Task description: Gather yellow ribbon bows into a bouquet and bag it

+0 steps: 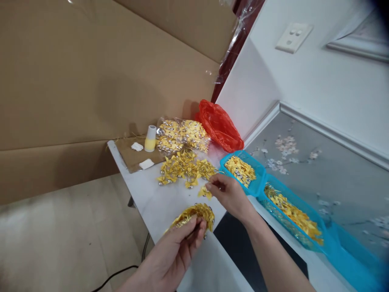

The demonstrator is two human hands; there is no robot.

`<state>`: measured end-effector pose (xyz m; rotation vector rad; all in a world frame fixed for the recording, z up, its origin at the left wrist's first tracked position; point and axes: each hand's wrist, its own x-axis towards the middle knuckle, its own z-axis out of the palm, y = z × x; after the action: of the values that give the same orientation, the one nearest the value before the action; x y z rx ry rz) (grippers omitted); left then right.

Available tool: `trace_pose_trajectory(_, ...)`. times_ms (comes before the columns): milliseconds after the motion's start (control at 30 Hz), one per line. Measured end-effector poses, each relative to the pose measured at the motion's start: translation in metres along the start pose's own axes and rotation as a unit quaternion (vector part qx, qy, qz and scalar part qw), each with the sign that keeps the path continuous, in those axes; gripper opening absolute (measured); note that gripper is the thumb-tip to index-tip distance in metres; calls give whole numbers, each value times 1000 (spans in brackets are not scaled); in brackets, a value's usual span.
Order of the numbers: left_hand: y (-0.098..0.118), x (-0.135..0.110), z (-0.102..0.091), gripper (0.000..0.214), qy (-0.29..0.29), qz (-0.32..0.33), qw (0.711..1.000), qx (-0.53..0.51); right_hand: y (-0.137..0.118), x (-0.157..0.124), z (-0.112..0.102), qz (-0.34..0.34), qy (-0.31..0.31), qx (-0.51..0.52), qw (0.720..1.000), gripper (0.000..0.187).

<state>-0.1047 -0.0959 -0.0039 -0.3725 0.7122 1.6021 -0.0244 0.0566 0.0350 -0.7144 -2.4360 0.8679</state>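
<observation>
My left hand (179,247) is closed round a bunch of golden ribbon flowers (196,213) with silvery beads and gold tinsel-like strands. Thumb and fingers of my right hand (226,192) are pinched together at a single yellow ribbon flower (205,192), a little above the table. Just beyond it, a loose heap of yellow flowers (185,166) with silver beads lies on the white table (146,190). Part of the left-hand bunch is hidden behind my fingers.
A clear bag of yellow flowers (182,134) and a red plastic bag (217,125) stand at the back. Blue baskets (293,190) with yellow pieces line the right wall. A grey-yellow cone (150,138) stands on brown board (129,156). Cardboard (91,81) rises behind.
</observation>
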Motion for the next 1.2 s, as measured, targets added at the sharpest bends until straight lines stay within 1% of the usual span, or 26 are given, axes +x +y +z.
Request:
trace_pose_trajectory(67,-3,2,1,16,-9,5,1000,4,-3,-20,-7,34,34,14,999,15)
trace_pose_trajectory(133,-6,4,3,17,-20,9,1000,15,-9,-40,-8,49,55,12,997,10)
trace_pose_trajectory(200,-9,5,4,17,-30,9,999,25,-15,-57,-4,30,65,-8,997,8)
trace_pose_trajectory(267,-13,5,5,16,-38,8,999,31,-19,-70,3,-10,77,-33,996,13)
trace_pose_trajectory(333,-16,5,6,16,-43,8,999,28,-21,-79,11,-44,89,-70,993,17)
trace_pose_trajectory(400,-18,3,5,17,-55,10,998,18,-22,-84,17,-62,94,-107,988,20)
trace_pose_trajectory(500,-20,2,3,18,-85,4,996,12,-24,-88,20,-72,76,-112,988,20)
trace_pose_trajectory(600,-19,2,1,20,-103,-23,994,22,-25,-89,17,-75,25,-53,995,20)
trace_pose_trajectory(700,-16,3,-1,20,-93,-44,994,22,-23,-89,14,-64,-9,14,998,26)
trace_pose_trajectory(767,-12,4,-2,19,-79,-43,996,17,-20,-86,13,-54,-7,55,997,28)
trace_pose_trajectory(833,-8,6,-3,17,-67,-36,997,20,-17,-82,13,-48,-8,75,996,25)
trace_pose_trajectory(1000,0,8,-6,18,-53,5,998,28,-17,-69,19,-66,-33,51,996,22)
trace_pose_trajectory(1100,2,7,-8,20,-64,30,997,26,-19,-64,24,-76,-41,42,995,25)
trace_pose_trajectory(1200,4,6,-9,21,-73,36,996,37,-22,-63,25,-78,-59,22,995,27)
